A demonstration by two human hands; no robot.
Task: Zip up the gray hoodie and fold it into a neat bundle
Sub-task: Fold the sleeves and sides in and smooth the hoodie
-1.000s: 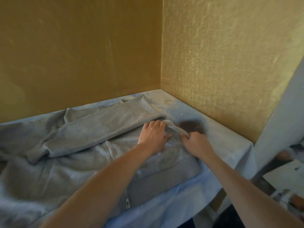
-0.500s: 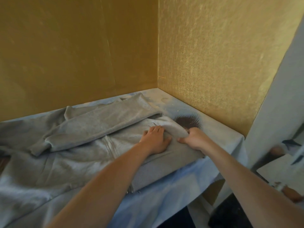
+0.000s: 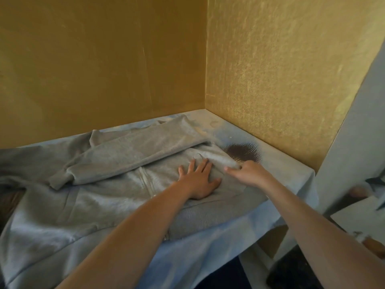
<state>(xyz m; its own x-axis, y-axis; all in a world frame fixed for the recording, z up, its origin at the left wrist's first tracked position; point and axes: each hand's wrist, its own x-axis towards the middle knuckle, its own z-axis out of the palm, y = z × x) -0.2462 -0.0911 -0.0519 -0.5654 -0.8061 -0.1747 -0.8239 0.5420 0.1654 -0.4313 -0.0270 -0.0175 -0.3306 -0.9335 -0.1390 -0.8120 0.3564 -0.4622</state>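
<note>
Soft gray zip-front hoodie (image 3: 108, 197) lies spread over counter w/ pale blue cloth cover (image 3: 208, 251), set in a corner of mustard-yellow walls (image 3: 104, 65). One sleeve (image 3: 133, 157) folded across the chest, cuff toward the left. Left hand (image 3: 198, 180) lies flat on the body fabric, fingers straight & spread, pressing down. Right hand (image 3: 248, 174), just beside it, pinches a lifted fold of the second sleeve (image 3: 220, 160) btwn thumb & fingers. Dark spiky sunburst print (image 3: 244, 153) on the cover near the right wall.
</note>
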